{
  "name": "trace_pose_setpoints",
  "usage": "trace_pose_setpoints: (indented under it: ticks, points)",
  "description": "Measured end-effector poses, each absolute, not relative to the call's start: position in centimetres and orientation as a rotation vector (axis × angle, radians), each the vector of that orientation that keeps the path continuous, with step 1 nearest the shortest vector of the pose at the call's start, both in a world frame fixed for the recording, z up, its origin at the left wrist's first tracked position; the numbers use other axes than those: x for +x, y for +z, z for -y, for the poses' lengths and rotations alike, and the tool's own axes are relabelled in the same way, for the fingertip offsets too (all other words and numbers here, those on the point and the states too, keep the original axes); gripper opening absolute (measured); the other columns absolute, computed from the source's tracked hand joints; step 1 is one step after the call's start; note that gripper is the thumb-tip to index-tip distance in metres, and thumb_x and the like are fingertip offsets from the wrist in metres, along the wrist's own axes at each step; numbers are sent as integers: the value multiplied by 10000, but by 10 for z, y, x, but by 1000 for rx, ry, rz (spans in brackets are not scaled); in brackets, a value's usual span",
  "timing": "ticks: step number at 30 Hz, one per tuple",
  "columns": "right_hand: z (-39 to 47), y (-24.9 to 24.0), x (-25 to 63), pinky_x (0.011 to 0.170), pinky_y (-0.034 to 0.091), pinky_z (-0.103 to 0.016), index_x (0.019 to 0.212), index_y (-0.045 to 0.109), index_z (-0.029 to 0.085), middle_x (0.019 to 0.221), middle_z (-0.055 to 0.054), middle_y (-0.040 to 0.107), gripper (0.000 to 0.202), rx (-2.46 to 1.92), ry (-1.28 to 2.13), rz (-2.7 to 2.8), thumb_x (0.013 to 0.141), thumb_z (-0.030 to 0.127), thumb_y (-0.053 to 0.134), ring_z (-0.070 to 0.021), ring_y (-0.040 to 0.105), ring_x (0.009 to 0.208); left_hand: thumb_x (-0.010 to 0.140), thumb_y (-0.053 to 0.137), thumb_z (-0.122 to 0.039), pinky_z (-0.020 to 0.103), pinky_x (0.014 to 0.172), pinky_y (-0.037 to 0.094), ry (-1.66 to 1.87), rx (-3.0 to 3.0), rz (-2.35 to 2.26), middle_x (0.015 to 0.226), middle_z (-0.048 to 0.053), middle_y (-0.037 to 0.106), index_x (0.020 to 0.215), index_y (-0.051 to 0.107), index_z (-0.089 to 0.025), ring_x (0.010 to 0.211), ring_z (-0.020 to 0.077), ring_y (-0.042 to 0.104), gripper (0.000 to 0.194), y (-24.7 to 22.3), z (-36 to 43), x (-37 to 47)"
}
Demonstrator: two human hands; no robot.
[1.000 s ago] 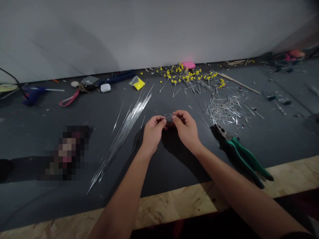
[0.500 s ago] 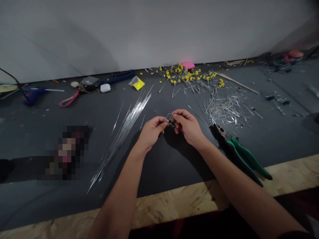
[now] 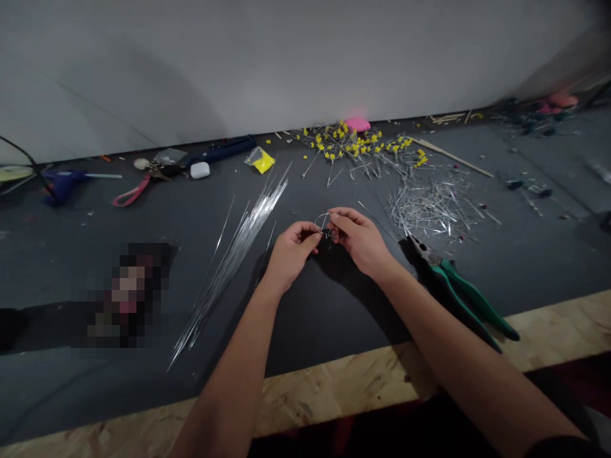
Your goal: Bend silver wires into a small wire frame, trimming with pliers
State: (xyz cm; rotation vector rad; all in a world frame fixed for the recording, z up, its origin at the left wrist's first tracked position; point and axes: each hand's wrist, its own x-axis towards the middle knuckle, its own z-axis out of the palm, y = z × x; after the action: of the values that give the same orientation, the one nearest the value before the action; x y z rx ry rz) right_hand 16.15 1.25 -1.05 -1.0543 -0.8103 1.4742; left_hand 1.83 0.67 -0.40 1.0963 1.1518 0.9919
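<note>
Between my two hands is a thin silvery wire [image 3: 324,221], bent into a curve with ends crossing near the fingertips. My left hand [image 3: 296,251] pinches one side of it between thumb and fingers. On the other side, my right hand [image 3: 358,240] grips the wire at its upper bend, fingers curled beneath. Both hands hover over the dark tabletop [image 3: 315,318], casting shadows. A bundle of long straight wires [image 3: 238,254] lies to the left of my left hand. Right of my right forearm rest pliers [image 3: 458,289] with green-and-black handles, jaws pointing away from me.
A heap of short wire pieces [image 3: 429,203] lies at the right. Behind are yellow-tipped wire stems [image 3: 344,143], a pink lump [image 3: 358,124] and a wooden stick [image 3: 453,157]. A yellow packet [image 3: 261,160], white case [image 3: 200,170] and blue glue gun [image 3: 64,186] sit back left.
The wire has turned slightly between my fingers, and its curve shows wider now. Both hands stay in nearly the same place, still pinching it.
</note>
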Motion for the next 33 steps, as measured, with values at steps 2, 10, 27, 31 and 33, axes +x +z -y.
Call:
trace_pose_setpoints:
  ticks: [2,10,27,31,33]
  points:
    - [-12,-10,161,553,386,-232,866,644,192,688,34,583,198,-1080,1449,841,720,327,654,-68,462,557,701,657,-201,238,661,442,1023,1114,-1121,834,13,613,925,611,-179,720,106,563,230,-4,-6,20]
    - [-11,-9,159,529,382,-224,837,653,196,667,38,563,178,-1130,1416,911,709,319,655,-70,465,555,710,656,-164,250,736,441,1043,1194,-1047,802,0,616,1116,593,-226,763,109,572,416,-10,-5,20]
    - [-11,-11,162,519,370,-230,823,684,204,662,30,587,202,-1158,1463,895,683,349,693,-81,485,565,677,655,-169,254,687,451,946,1103,-1007,745,-13,599,1091,590,-205,670,94,551,420,-6,-6,17]
    - [-11,-12,163,519,380,-230,828,682,208,663,30,578,199,-1148,1450,910,693,354,687,-78,476,560,671,657,-158,249,677,455,969,1084,-1001,733,-14,593,1079,603,-204,663,89,543,414,-6,-6,18]
    - [-12,-13,163,518,386,-232,827,676,207,663,32,570,188,-1141,1451,910,702,346,679,-74,471,551,675,661,-158,251,685,458,978,1083,-1001,742,-12,601,1081,606,-206,674,91,552,412,-6,-5,18]
